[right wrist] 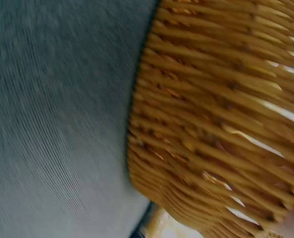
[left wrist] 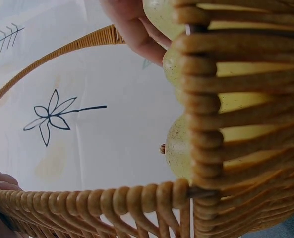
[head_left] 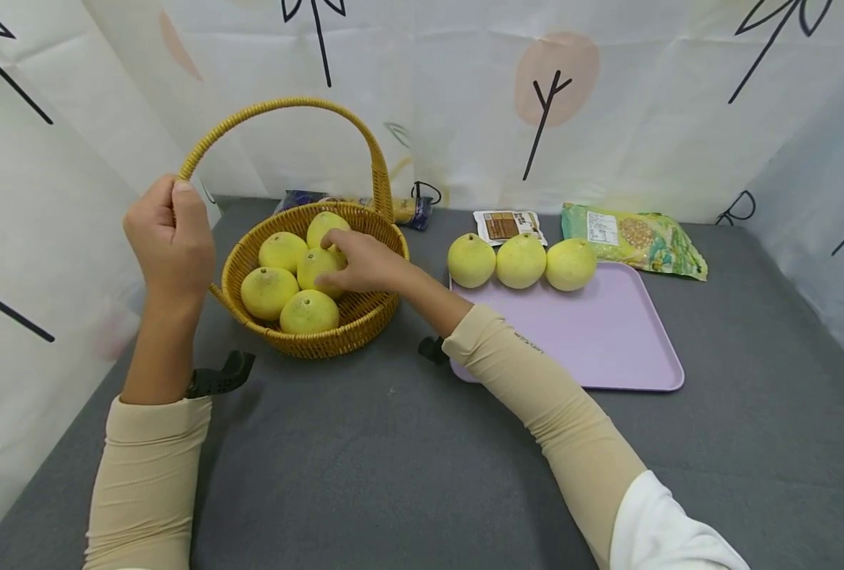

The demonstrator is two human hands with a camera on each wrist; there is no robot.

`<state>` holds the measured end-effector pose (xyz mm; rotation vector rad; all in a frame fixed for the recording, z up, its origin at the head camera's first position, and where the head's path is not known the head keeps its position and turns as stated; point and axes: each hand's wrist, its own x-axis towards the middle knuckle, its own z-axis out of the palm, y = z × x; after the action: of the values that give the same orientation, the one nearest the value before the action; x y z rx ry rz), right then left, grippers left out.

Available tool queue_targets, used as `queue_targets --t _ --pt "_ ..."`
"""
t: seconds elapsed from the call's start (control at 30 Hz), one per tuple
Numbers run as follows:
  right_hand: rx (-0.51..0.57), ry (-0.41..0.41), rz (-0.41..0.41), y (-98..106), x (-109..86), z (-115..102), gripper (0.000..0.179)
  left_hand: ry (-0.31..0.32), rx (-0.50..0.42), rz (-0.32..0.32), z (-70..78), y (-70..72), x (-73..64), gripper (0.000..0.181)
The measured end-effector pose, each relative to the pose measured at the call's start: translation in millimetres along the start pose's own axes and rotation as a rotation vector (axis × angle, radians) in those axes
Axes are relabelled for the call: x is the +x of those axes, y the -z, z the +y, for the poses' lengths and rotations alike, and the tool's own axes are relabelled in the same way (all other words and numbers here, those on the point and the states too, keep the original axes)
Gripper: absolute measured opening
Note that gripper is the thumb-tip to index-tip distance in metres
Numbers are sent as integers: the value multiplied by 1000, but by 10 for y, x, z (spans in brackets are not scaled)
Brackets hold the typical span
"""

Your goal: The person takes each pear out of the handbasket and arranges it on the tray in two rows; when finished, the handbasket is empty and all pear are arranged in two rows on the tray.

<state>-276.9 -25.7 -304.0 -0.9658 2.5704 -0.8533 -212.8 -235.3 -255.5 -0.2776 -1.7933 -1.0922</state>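
A woven basket with a tall handle stands on the left of the table, with several round yellow-green fruits inside. My left hand grips the left side of the handle, well above the rim. Reaching in over the right rim, my right hand has its thumb and fingers around a yellow-green fruit in the middle. The left wrist view shows the right hand's fingers at the fruits, beyond the wicker. Wicker wall fills much of the right wrist view and hides the grasp.
Right of the basket lies a lilac tray, with three more yellow-green fruits in a row along its back edge. Behind stand a green packet, a small white-and-brown packet and a dark blue packet. Printed white cloth hangs behind the table.
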Motion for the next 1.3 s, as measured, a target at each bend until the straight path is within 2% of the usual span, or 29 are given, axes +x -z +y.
queue_targets --t 0.2,0.37,0.67,1.0,1.3 --pt "75 -8 37 -63 18 4 62 5 -2 6 13 -5 9 40" --pt "144 -23 14 -63 25 -16 64 12 -7 12 22 -1 11 40" --pt "196 -56 10 -85 30 13 62 7 0 11 -3 -2 11 40" --pt "195 -53 32 -38 11 21 62 4 -16 0 6 0 0 41" --pt "140 -21 39 84 -90 -59 63 6 -4 3 -10 -2 2 41"
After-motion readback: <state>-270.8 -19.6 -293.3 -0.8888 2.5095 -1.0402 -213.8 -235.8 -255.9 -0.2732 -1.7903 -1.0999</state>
